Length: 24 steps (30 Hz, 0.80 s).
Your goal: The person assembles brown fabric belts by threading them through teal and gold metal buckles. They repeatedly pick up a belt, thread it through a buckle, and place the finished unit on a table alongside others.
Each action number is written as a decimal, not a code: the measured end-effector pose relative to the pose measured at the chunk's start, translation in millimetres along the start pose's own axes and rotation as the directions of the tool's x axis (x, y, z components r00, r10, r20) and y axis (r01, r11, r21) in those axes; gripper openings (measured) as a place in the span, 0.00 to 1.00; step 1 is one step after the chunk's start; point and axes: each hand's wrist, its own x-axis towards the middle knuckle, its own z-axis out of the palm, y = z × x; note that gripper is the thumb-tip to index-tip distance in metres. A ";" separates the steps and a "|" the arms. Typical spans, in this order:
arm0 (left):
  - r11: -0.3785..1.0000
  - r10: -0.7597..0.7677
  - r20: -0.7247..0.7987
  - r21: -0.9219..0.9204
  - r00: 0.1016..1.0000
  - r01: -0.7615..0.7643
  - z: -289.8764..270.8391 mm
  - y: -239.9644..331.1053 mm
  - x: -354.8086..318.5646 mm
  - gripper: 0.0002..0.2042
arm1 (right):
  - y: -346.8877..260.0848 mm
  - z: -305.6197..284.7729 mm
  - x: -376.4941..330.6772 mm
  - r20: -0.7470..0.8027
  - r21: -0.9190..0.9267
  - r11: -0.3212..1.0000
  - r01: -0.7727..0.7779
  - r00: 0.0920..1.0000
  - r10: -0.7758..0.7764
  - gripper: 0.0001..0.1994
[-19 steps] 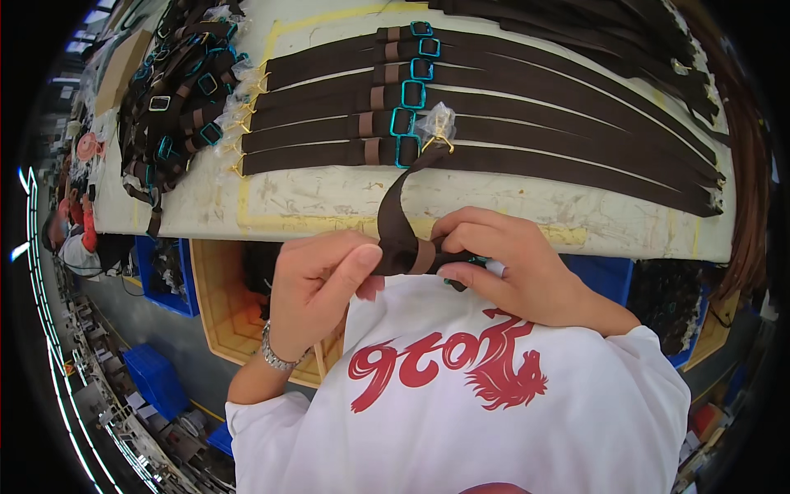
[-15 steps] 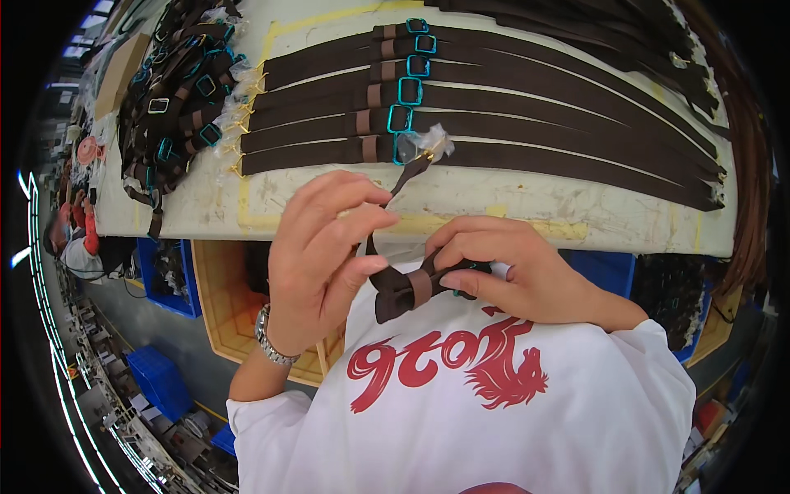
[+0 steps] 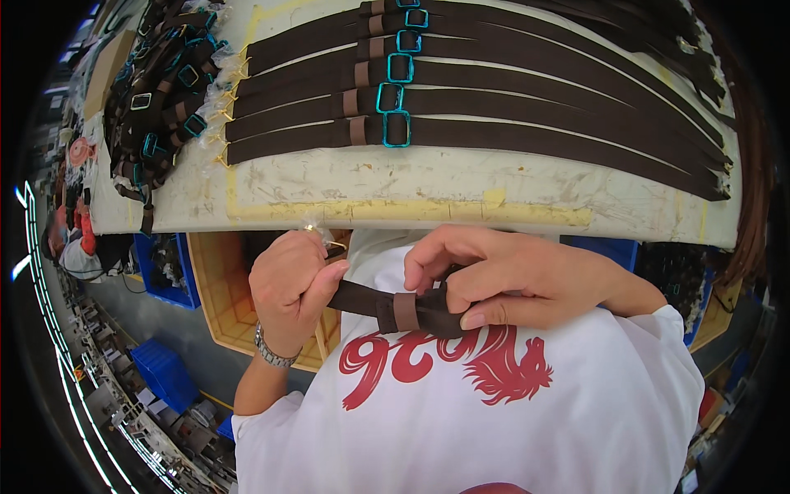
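Between my hands, in front of my white shirt, stretches a dark brown webbing strap (image 3: 358, 301) with a lighter brown keeper loop (image 3: 405, 312). My left hand (image 3: 288, 278) is closed round one end, where a gold-coloured hook and a bit of clear plastic wrap (image 3: 312, 225) poke out above the fist. On the other side of the loop, my right hand (image 3: 527, 284) pinches the folded part of the strap between thumb and fingers. Any buckle on this strap is hidden by the right fingers.
Several similar straps (image 3: 527, 107) with blue-edged buckles (image 3: 397, 129) lie side by side on the white table (image 3: 395, 185). A tangled heap of straps (image 3: 156, 107) sits at its left. Below the edge stand a wooden crate (image 3: 218, 288) and blue bins (image 3: 169, 272). Another person (image 3: 78, 247) is far left.
My left hand has closed round the strap's hook end and come down, pulling the strap straight toward the left. The right hand keeps its hold. The table sits slightly higher in view.
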 end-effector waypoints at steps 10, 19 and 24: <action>0.881 -0.175 0.411 -0.340 0.895 0.328 -6.3 14.9 1.6 0.18 | -11.4 8.3 0.2 -0.031 -0.124 0.988 -0.088 0.996 0.085 0.02; 0.768 -0.136 0.587 -0.446 0.798 0.459 7.6 13.9 31.0 0.11 | -13.0 13.1 8.8 -0.317 -0.104 0.952 -0.288 0.917 0.242 0.12; 0.715 -0.125 0.480 -0.564 0.869 0.414 15.1 -2.3 17.8 0.12 | -13.3 -23.5 4.2 0.018 0.119 0.897 -0.425 0.904 0.426 0.17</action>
